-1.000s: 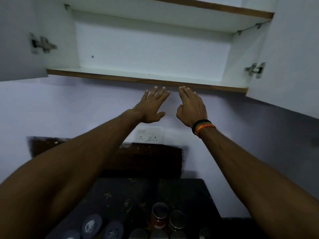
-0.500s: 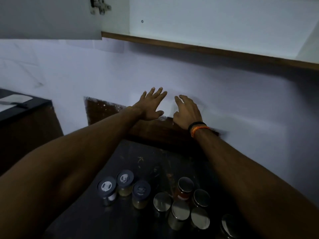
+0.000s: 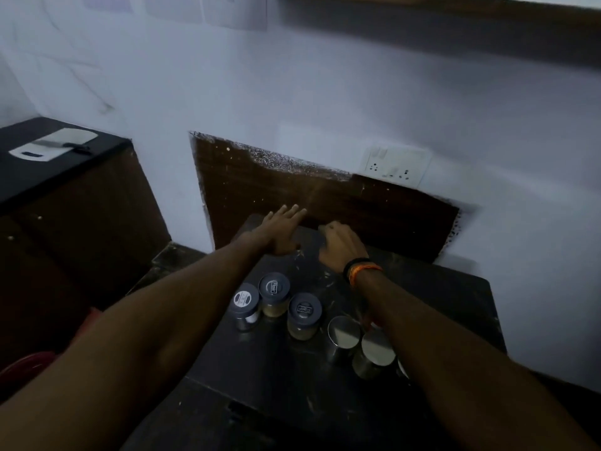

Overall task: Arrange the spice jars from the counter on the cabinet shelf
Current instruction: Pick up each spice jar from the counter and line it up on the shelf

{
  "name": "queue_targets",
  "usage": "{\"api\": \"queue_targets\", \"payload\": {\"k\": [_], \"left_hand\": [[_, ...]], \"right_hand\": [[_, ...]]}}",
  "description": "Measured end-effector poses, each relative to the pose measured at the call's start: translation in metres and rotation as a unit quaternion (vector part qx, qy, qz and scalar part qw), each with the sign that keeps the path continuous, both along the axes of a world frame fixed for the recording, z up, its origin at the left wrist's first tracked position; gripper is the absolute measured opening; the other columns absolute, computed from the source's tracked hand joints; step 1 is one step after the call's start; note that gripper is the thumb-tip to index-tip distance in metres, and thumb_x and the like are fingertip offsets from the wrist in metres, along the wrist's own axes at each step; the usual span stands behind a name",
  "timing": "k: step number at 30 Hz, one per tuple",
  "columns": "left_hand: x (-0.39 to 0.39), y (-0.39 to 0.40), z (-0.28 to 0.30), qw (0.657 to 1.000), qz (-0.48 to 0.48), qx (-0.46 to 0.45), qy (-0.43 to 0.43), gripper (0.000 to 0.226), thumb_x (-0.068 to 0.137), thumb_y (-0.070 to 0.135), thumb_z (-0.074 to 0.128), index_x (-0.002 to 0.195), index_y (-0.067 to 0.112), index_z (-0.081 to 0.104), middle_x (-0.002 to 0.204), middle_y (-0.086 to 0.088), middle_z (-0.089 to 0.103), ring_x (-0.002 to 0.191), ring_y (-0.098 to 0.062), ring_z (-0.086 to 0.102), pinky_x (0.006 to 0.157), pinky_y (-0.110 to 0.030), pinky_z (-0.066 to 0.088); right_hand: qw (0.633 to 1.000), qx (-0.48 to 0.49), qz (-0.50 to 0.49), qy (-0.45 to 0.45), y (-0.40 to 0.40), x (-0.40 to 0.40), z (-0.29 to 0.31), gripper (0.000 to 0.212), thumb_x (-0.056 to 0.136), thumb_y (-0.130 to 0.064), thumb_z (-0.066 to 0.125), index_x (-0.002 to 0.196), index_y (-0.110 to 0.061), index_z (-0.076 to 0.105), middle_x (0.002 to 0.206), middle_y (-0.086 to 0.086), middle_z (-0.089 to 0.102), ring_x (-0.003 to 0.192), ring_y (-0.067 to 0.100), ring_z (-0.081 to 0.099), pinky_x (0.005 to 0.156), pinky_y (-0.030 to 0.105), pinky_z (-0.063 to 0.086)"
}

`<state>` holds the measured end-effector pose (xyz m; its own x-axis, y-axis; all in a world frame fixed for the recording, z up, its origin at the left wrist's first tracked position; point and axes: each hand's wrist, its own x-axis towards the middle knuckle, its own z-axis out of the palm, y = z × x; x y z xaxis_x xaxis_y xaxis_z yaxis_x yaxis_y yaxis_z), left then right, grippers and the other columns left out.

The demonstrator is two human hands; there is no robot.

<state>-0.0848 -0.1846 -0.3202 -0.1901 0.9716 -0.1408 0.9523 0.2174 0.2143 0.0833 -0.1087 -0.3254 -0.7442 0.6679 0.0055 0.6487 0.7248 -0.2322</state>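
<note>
Over the dark counter (image 3: 448,297) both your arms reach forward, hands out past the jars and holding nothing. Your left hand (image 3: 279,234) hovers palm down with fingers straight and spread, its grip fully open, fingertips pointing at the brown panel (image 3: 260,190) on the wall. Your right hand (image 3: 341,244) sits just beside it, fingers loosely bent downward, grip relaxed and empty, a black and orange band (image 3: 361,271) round the wrist. Below your forearms the spice jars stand on the counter: three grey-lidded jars in a cluster, one on the left (image 3: 244,302), one behind it (image 3: 274,289) and one to the right (image 3: 304,315), the last two showing pale yellowish contents. Just right of them stand steel-lidded jars, one (image 3: 344,335) near the middle and another (image 3: 377,351) partly tucked under your right forearm; more may sit beneath that arm, but you can't tell. A white socket plate (image 3: 395,166) sits on the wall above the panel. Off to the left, a knife on a white board (image 3: 52,146) rests on a separate dark surface.
</note>
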Motion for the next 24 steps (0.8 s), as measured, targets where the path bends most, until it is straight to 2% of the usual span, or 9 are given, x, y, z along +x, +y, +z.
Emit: {"api": "queue_targets", "payload": {"k": [5, 9, 12, 16, 24], "left_hand": [[0.009, -0.018, -0.052, 0.998, -0.005, -0.044, -0.036, 0.090, 0.094, 0.035, 0.061, 0.160, 0.018, 0.004, 0.168, -0.009, 0.000, 0.154, -0.033, 0.001, 0.123, -0.055, 0.006], [0.021, -0.035, -0.090, 0.994, -0.014, -0.099, -0.047, 0.093, 0.093, 0.034, 0.063, 0.160, 0.020, 0.001, 0.168, -0.007, -0.001, 0.154, -0.033, -0.001, 0.122, -0.054, 0.005], [0.029, -0.045, -0.109, 0.991, -0.018, -0.117, -0.060, 0.093, 0.092, 0.037, 0.062, 0.160, 0.019, 0.001, 0.168, -0.008, -0.002, 0.154, -0.032, -0.003, 0.123, -0.052, 0.003], [0.034, -0.052, -0.120, 0.990, -0.020, -0.116, -0.071, 0.090, 0.093, 0.037, 0.060, 0.160, 0.017, 0.003, 0.168, -0.011, -0.001, 0.154, -0.033, -0.004, 0.125, -0.051, 0.004], [0.031, -0.056, -0.128, 0.991, -0.022, -0.092, -0.092, 0.090, 0.092, 0.032, 0.063, 0.160, 0.013, 0.008, 0.168, -0.012, 0.003, 0.155, -0.030, 0.000, 0.125, -0.049, 0.006]], "right_hand": [[0.996, -0.076, -0.006, -0.052, -0.029, 0.004, -0.057, 0.043, 0.087, -0.024, 0.058, 0.128, -0.014, 0.059, 0.131, 0.014, 0.056, 0.119, 0.034, 0.054, 0.100, 0.045, 0.046], [0.987, -0.126, -0.028, -0.096, -0.048, 0.014, -0.092, 0.049, 0.088, -0.023, 0.060, 0.135, -0.013, 0.052, 0.137, 0.012, 0.050, 0.126, 0.033, 0.049, 0.105, 0.044, 0.044], [0.984, -0.142, -0.046, -0.100, -0.059, 0.016, -0.108, 0.047, 0.089, -0.031, 0.062, 0.132, -0.015, 0.053, 0.135, 0.012, 0.050, 0.122, 0.032, 0.052, 0.102, 0.044, 0.046], [0.984, -0.150, -0.058, -0.076, -0.069, 0.013, -0.120, 0.069, 0.082, -0.049, 0.069, 0.138, -0.016, 0.048, 0.134, 0.013, 0.050, 0.120, 0.033, 0.053, 0.102, 0.045, 0.046], [0.986, -0.113, -0.109, -0.062, -0.086, -0.002, -0.146, 0.088, 0.077, -0.055, 0.068, 0.146, -0.009, 0.037, 0.140, 0.016, 0.046, 0.126, 0.033, 0.047, 0.107, 0.042, 0.040]]}}
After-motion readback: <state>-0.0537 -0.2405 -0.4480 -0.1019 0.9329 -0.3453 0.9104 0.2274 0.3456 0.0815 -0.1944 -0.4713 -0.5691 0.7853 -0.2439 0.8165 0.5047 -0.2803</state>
